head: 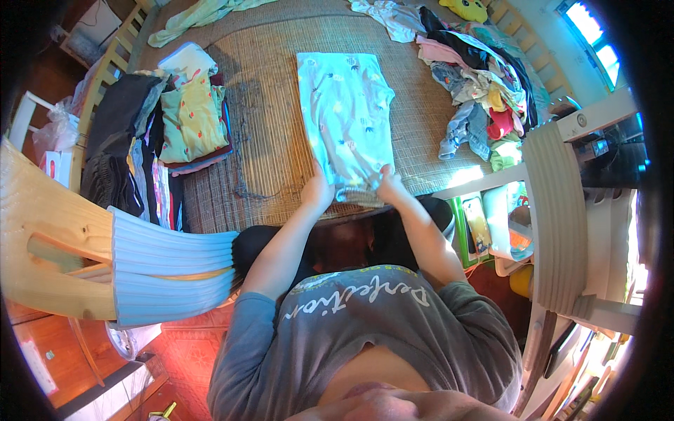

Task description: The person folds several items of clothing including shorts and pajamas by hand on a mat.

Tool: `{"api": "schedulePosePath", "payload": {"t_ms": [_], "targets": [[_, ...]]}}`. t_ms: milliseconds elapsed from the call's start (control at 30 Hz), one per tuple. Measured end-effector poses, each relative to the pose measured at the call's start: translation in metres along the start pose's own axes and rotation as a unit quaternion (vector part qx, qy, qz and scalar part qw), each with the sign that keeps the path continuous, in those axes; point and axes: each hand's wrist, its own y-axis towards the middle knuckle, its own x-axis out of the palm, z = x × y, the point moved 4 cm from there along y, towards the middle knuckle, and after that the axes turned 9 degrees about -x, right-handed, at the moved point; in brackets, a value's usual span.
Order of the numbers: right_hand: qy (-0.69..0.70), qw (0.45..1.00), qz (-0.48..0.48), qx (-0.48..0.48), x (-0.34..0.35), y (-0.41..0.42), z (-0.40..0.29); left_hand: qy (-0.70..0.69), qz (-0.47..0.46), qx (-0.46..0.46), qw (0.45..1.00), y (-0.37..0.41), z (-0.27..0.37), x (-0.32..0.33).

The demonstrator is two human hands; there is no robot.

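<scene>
A light blue printed garment (347, 110), folded into a long rectangle, lies on the woven mat (263, 121) in front of me. My left hand (318, 190) is at its near left edge, the thumb along the side and the fingers hidden beneath the fabric. At the near right corner, my right hand (388, 185) grips the cloth between thumb and fingers. A bunched, gathered edge shows between the hands. To the left stand folded clothes, with a yellow-green garment with red prints (192, 123) on top of one stack and dark clothes (118, 121) beside it.
A loose heap of mixed clothes (489, 89) lies on the right of the mat. Pale cloths (389, 18) and a yellow plush toy (466, 9) are at the far side. Wooden rails (118, 52) edge the bed, and a white shelf unit (489, 181) stands near right.
</scene>
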Motion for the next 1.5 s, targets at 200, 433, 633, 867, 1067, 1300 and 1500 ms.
{"api": "schedulePosePath", "payload": {"t_ms": [200,433,633,867,1067,1300,1500], "targets": [[-0.152,0.983,-0.1,-0.013,-0.01,-0.023,-0.004,0.061,-0.153,-0.063,0.984,-0.037,0.001,-0.019],[-0.347,0.916,-0.072,-0.189,-0.048,-0.023,-0.019,0.403,-0.015,0.261,0.877,-0.047,-0.008,-0.017],[-0.345,0.843,-0.195,-0.365,-0.02,-0.013,-0.023,0.359,-0.07,0.356,0.86,-0.022,-0.009,0.002],[-0.287,0.852,-0.187,-0.395,-0.019,-0.007,-0.012,0.172,-0.114,0.324,0.923,-0.021,0.017,-0.032],[-0.086,0.846,-0.447,-0.277,-0.018,-0.021,-0.013,0.272,-0.336,0.177,0.884,-0.028,-0.002,-0.048],[0.241,0.947,-0.2,-0.065,-0.046,0.04,-0.027,-0.134,-0.282,0.099,0.945,0.059,-0.021,-0.048],[0.054,0.998,-0.029,0.025,-0.026,0.101,-0.004,-0.3,-0.119,-0.025,0.946,0.092,-0.016,-0.041]]}}
